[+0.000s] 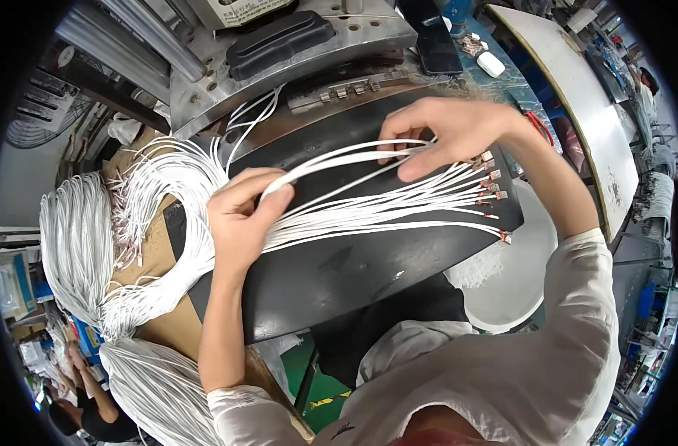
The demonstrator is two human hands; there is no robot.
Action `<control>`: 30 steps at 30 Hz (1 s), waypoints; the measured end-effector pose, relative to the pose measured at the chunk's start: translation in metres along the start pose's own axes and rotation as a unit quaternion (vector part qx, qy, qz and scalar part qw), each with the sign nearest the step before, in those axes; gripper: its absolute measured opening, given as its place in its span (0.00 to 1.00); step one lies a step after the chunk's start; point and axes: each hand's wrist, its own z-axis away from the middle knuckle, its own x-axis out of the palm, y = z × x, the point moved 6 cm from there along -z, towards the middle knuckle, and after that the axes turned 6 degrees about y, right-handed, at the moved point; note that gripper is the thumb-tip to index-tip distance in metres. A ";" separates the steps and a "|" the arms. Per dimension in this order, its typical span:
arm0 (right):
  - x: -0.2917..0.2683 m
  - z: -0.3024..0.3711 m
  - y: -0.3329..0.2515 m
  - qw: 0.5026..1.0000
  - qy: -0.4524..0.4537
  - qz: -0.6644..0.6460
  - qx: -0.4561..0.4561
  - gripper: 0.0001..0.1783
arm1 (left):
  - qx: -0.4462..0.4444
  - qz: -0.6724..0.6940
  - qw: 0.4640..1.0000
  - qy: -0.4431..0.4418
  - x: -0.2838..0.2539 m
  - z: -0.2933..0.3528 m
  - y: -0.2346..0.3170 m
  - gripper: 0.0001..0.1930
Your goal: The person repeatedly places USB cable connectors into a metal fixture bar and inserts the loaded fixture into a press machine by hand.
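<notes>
Here, at the far left, thick hanks of spare white wire [78, 238] drape over cardboard. Beside them the left hand [242, 219] closes around a bundle of white wires [354, 204], gripping it above the black tabletop [339, 275]. The wires fan rightward, their metal terminals [491, 186] lying near the tabletop's right edge. The right hand [447, 134] pinches a few strands between thumb and fingers.

Left hand [242, 219] pinches a bunch of white wires [368, 212] fanned across the black mat [354, 275]. Right hand [447, 134] separates strands near metal terminals [491, 189]. Wire bundles [78, 245] lie left.
</notes>
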 end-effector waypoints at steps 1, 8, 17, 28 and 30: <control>0.000 0.002 -0.001 1.000 0.005 0.002 -0.002 0.17 | -0.051 0.122 0.989 0.066 -0.009 0.000 -0.010 0.08; -0.046 0.069 0.020 0.941 0.160 -0.129 0.267 0.14 | -0.366 0.391 0.840 -0.086 0.012 -0.014 -0.029 0.11; -0.073 0.060 0.042 0.940 0.227 -0.205 0.149 0.27 | -0.289 0.452 0.813 -0.227 0.184 -0.053 0.057 0.16; -0.009 0.018 0.024 0.914 0.024 0.006 0.406 0.27 | -0.288 0.343 0.888 -0.101 0.092 -0.020 -0.001 0.11; -0.033 -0.004 0.030 0.913 0.221 0.308 0.150 0.22 | -0.300 0.352 0.881 -0.099 0.093 -0.021 0.003 0.12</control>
